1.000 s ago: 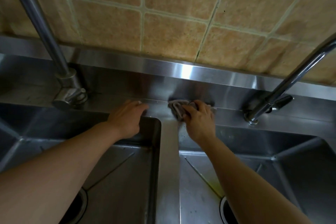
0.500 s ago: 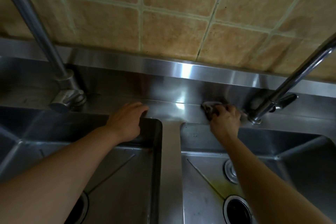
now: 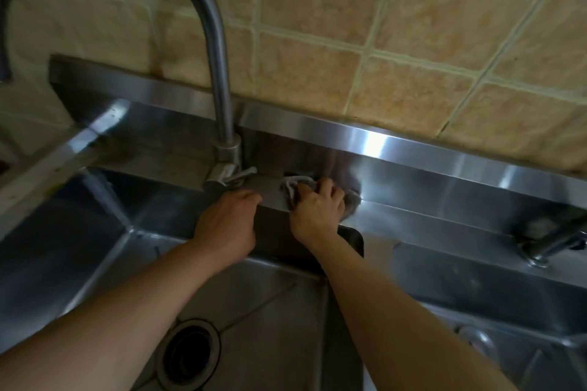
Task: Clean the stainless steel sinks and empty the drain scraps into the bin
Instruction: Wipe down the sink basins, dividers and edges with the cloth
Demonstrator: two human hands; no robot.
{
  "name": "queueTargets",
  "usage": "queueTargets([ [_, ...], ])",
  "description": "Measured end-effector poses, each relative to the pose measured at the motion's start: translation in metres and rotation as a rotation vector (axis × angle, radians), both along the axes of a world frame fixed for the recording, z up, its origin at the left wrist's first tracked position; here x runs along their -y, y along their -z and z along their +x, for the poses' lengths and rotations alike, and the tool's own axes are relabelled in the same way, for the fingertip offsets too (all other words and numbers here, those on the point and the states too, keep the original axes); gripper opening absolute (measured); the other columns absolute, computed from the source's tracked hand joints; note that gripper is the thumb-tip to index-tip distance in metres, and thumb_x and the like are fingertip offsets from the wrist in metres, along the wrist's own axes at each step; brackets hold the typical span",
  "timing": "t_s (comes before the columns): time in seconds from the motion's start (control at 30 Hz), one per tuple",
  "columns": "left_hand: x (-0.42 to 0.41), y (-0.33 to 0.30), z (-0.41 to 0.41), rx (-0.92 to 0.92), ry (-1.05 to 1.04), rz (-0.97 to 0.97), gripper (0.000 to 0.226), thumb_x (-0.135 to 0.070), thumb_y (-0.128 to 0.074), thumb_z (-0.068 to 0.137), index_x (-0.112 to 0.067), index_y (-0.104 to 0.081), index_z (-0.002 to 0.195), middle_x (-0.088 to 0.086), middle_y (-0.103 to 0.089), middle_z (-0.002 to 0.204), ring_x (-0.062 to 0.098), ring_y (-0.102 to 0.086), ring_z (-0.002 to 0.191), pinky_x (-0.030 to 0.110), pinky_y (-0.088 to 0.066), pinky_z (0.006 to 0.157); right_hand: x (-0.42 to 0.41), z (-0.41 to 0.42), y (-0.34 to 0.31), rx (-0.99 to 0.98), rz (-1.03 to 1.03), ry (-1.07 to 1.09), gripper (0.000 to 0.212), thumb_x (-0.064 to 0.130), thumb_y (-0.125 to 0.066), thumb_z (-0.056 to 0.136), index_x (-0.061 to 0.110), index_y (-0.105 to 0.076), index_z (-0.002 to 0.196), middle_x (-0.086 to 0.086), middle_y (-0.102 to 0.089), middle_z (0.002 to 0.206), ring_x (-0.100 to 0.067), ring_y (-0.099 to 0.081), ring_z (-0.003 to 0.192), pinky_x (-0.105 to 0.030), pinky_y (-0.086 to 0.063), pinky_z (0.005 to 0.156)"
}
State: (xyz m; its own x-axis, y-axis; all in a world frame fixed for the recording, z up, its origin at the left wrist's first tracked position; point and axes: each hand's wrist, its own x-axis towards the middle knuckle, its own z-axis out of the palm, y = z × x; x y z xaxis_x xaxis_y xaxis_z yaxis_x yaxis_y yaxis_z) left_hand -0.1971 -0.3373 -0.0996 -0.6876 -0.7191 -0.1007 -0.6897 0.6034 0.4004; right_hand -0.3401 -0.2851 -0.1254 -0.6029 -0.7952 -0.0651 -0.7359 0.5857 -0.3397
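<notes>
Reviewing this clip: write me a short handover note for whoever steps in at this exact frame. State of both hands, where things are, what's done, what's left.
Right hand: presses a crumpled grey cloth onto the back ledge of the steel sink unit, just right of the left faucet.
Left hand: holds nothing, rests on the back rim of the left basin, below the faucet base.
Left basin drain sits in the basin floor; contents cannot be made out.
Right faucet base is at the far right.
Done: cannot tell how much is wiped.
Left: finish the ledge and basins, empty drain scraps into the bin, which is not in view.
</notes>
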Motion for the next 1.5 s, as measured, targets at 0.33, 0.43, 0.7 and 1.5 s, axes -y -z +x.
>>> queueTargets([
  [0.33, -0.009, 0.0, 0.009, 0.005, -0.011, -0.011, 0.045, -0.002, -0.056, 0.078, -0.016, -0.055, 0.12, 0.006, -0.052, 0.125, 0.026, -0.051, 0.117, 0.043, -0.045, 0.095, -0.003, -0.011, 0.012, 0.002, -0.067, -0.317, 0.046, 0.031, -0.047, 0.095, 0.033, -0.042, 0.141, -0.005, -0.024, 0.152, -0.032, -0.018, 0.139, -0.046, -0.016, 0.116],
  [0.43, -0.028, -0.003, -0.019, 0.04, 0.052, -0.002, 0.056, -0.006, -0.057, 0.082, -0.021, -0.044, 0.135, -0.001, -0.043, 0.137, 0.02, -0.044, 0.124, 0.033, -0.04, 0.1, -0.05, -0.057, 0.012, -0.024, -0.083, -0.131, 0.042, 0.026, -0.047, 0.093, 0.027, -0.052, 0.135, -0.012, -0.038, 0.141, -0.036, -0.034, 0.128, -0.041, -0.025, 0.111],
  [0.7, -0.076, 0.005, -0.104, 0.084, 0.29, -0.067, 0.064, -0.007, -0.058, 0.081, -0.019, -0.037, 0.14, -0.002, -0.036, 0.147, 0.021, -0.034, 0.134, 0.038, -0.037, 0.105, -0.179, -0.172, 0.012, -0.12, -0.057, 0.307, 0.04, 0.027, -0.047, 0.092, 0.022, -0.058, 0.13, -0.017, -0.037, 0.142, -0.04, -0.033, 0.13, -0.044, -0.023, 0.11],
  [1.5, -0.131, -0.017, -0.037, 0.042, 0.145, 0.135, 0.06, -0.008, -0.056, 0.088, -0.016, -0.034, 0.144, 0.003, -0.038, 0.147, 0.023, -0.035, 0.134, 0.036, -0.036, 0.107, -0.205, -0.003, 0.01, 0.478, -0.318, 0.163, 0.031, 0.009, -0.059, 0.091, 0.015, -0.06, 0.121, -0.006, -0.033, 0.138, -0.014, -0.043, 0.117, 0.006, -0.023, 0.087],
])
